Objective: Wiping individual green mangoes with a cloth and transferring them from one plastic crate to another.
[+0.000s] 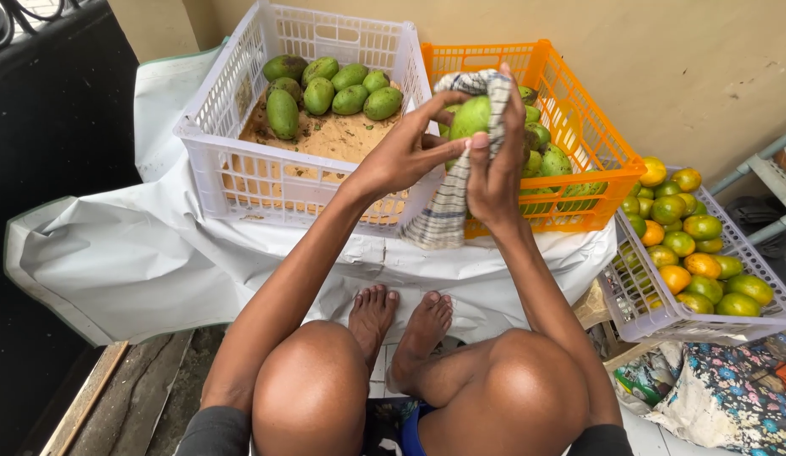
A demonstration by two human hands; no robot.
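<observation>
1. A green mango (pixel 469 116) is gripped by the fingers (pixel 443 103) of the left hand (pixel 405 152), held above the gap between two crates.
2. A striped cloth (pixel 448 203) is pressed around the mango by the right hand (pixel 494 173), fingers closed on it.
3. More mangoes are seen in the white crate (pixel 241 169) and the orange crate (pixel 579 127); citrus fruit fills a lilac basket (pixel 663 317) to the right.

We judge: home porch or small fruit-sorting corner. We see white crate (pixel 232 127) of mangoes at 11 o'clock, orange crate (pixel 579 118) at 1, citrus basket (pixel 655 312) at 3, white sheet (pixel 139 253) on floor, plain wall (pixel 663 59).
</observation>
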